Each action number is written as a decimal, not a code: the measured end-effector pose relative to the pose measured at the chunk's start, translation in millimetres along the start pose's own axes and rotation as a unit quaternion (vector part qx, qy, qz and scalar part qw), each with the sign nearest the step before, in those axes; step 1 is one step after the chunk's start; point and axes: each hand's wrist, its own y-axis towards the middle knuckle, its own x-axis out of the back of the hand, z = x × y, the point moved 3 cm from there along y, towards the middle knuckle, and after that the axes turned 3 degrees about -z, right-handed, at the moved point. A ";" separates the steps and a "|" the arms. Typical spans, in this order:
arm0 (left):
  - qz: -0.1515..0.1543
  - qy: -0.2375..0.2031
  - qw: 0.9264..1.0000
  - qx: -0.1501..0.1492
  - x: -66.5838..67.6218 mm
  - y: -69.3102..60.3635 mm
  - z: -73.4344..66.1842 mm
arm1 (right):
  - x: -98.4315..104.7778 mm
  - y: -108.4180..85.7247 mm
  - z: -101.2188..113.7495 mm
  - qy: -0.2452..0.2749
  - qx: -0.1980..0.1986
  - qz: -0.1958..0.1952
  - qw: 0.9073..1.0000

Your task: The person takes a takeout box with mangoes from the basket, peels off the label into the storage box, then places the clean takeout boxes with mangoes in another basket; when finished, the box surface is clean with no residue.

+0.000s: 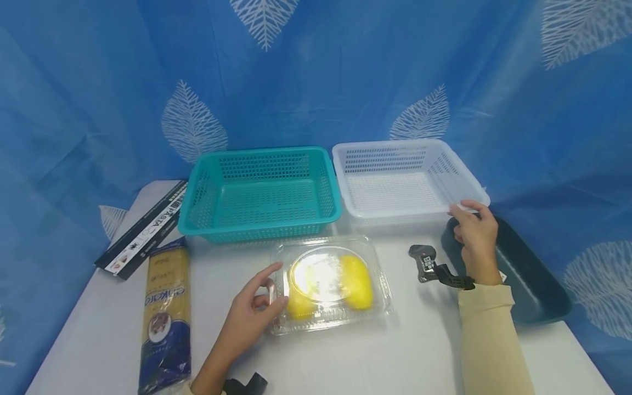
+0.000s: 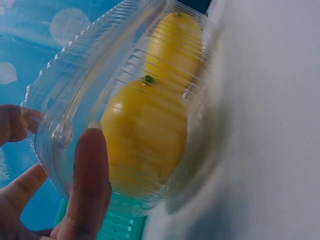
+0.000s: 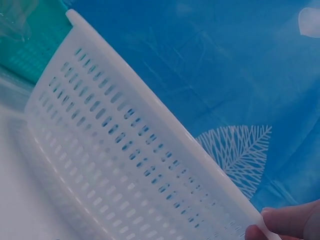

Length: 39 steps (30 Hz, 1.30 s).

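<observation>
A clear plastic clamshell container [image 1: 328, 323] lies on the table with yellow fruits [image 1: 356, 282] inside, one showing a green stem end in the left wrist view. My left hand [image 1: 252, 310] grips its left edge, thumb [image 2: 90, 175] on the near side and fingers behind the rim. At the front right corner of a white plastic basket [image 1: 390, 211], my right hand [image 1: 476, 233] pinches the rim between thumb and fingers. The right wrist view shows the basket's slotted wall [image 3: 115, 125] and the fingertips [image 3: 280, 220] on its rim.
A teal basket [image 1: 261, 227] stands left of the white one. Farther left lie a black-and-white pasta box [image 1: 148, 227] and a yellow-and-blue packet [image 1: 167, 312]. A small black packet [image 1: 423, 260] and a dark green tray [image 1: 533, 280] are near my right forearm. Blue leaf-patterned cloth [image 1: 316, 82] hangs behind.
</observation>
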 end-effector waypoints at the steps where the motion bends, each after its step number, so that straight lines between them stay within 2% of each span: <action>1: 0.003 0.000 1.000 0.002 -0.5 -1.1 -2.3 | 1.4 -0.1 0.6 0.002 -0.001 -0.001 1.000; 7: 0.033 -0.015 0.999 0.007 1.4 -7.8 -25.3 | 5.9 0.4 1.1 0.013 -0.005 -0.002 1.000; 10: 0.045 -0.025 0.999 -0.016 8.0 -7.6 -40.4 | 6.1 0.5 1.8 0.023 -0.005 -0.003 1.000; 13: 0.044 -0.019 0.998 -0.038 17.3 -3.9 -54.9 | 5.4 -0.1 2.6 0.032 -0.004 -0.004 0.999; 18: 0.037 0.016 0.997 -0.058 31.8 6.4 -74.5 | 1.5 -1.8 3.9 0.026 0.001 -0.006 1.000; 22: 0.033 0.030 0.996 -0.079 39.8 22.7 -87.3 | -1.8 -2.4 4.5 0.012 0.004 -0.005 1.000; 27: 0.041 0.001 0.996 -0.077 41.0 52.8 -96.9 | -0.3 -1.5 4.4 0.008 0.002 -0.007 1.000; 29: 0.042 -0.006 0.997 -0.070 39.6 64.8 -99.4 | 0.9 -1.0 5.3 0.009 0.006 -0.005 1.000; 33: 0.027 0.011 0.997 -0.068 34.9 85.7 -105.0 | 1.2 -0.8 7.8 0.001 0.010 -0.001 1.000; 39: -0.001 0.005 0.998 -0.066 17.9 114.8 -108.4 | -1.0 -2.2 6.3 -0.004 0.009 0.005 1.000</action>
